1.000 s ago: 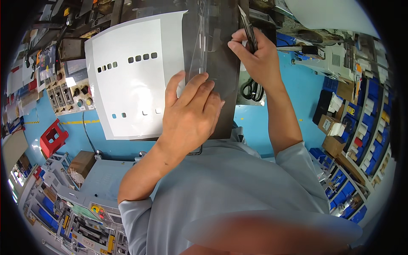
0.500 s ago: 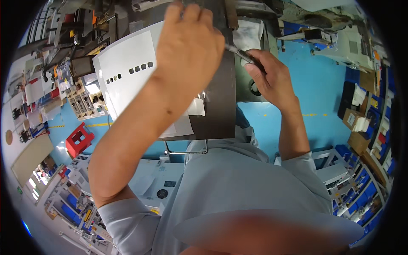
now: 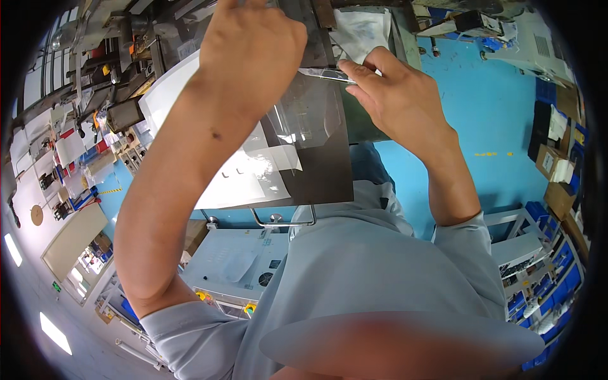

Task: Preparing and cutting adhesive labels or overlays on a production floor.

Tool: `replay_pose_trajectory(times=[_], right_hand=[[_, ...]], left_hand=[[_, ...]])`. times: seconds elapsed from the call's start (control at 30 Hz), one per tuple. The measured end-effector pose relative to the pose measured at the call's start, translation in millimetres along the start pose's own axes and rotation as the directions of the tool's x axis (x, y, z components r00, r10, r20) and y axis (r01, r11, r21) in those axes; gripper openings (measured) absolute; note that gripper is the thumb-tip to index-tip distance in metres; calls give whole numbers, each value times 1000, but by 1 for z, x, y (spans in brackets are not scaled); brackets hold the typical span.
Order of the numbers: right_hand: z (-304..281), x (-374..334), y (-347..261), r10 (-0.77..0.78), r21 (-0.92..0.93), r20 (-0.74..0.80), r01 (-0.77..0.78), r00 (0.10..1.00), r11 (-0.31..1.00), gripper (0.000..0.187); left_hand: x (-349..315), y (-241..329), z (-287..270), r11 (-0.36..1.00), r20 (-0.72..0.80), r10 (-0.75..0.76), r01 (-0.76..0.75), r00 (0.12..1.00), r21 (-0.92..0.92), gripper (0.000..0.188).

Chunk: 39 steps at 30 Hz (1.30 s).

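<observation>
Hiding much of the white sheet (image 3: 237, 190), my left forearm (image 3: 190, 139) slants across it, so that only a piece to the left of my arm and the lower right part show; my left hand (image 3: 253, 44) is at the upper edge of the view with its fingertips cut off, and I cannot tell whether they grip or press anything; my right hand (image 3: 402, 95), apart from it, is clamped round a slim knife (image 3: 326, 75), most of the handle lost inside my grip; the blade points left, its tip near my left wrist, and whether it touches what lies under it I cannot make out; the sheet lies on a dark board (image 3: 332, 180), smooth and glossy, bright with glare, two small dark angled marks showing on its lower part and a pale flap (image 3: 288, 158) beside them; clear film (image 3: 310, 114) covers part of the board, its outline hard to follow through the reflections; a crumpled white cloth or paper (image 3: 364, 31) lies beyond my right hand.
</observation>
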State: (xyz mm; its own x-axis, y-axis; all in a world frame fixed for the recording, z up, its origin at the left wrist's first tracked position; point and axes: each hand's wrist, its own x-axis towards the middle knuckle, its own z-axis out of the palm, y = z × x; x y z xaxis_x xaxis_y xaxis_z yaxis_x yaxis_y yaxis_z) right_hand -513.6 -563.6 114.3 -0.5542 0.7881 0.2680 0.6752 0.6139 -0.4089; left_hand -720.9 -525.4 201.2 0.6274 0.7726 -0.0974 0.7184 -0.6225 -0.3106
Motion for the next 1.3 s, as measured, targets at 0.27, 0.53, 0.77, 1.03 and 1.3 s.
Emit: replay_pose_trajectory(times=[0.27, 0.53, 0.77, 1.03, 1.3], right_hand=[[12, 7, 5, -14, 108, -38, 18, 999, 994, 32], [10, 6, 10, 30, 196, 9, -31, 1000, 980, 28], [13, 5, 13, 28, 269, -2, -27, 1000, 963, 27], [14, 1, 12, 28, 297, 9, -29, 1000, 955, 26], [11, -3, 14, 17, 317, 25, -24, 1000, 948, 26]], left_hand=[[10, -7, 22, 992, 144, -5, -13, 990, 129, 18], [16, -17, 13, 998, 178, 36, -25, 983, -62, 19], [16, -21, 17, 979, 127, 126, -102, 984, -176, 17], [24, -21, -10, 979, 356, 139, -75, 924, -188, 16], [24, -21, -5, 975, 302, 158, -99, 940, -201, 18]])
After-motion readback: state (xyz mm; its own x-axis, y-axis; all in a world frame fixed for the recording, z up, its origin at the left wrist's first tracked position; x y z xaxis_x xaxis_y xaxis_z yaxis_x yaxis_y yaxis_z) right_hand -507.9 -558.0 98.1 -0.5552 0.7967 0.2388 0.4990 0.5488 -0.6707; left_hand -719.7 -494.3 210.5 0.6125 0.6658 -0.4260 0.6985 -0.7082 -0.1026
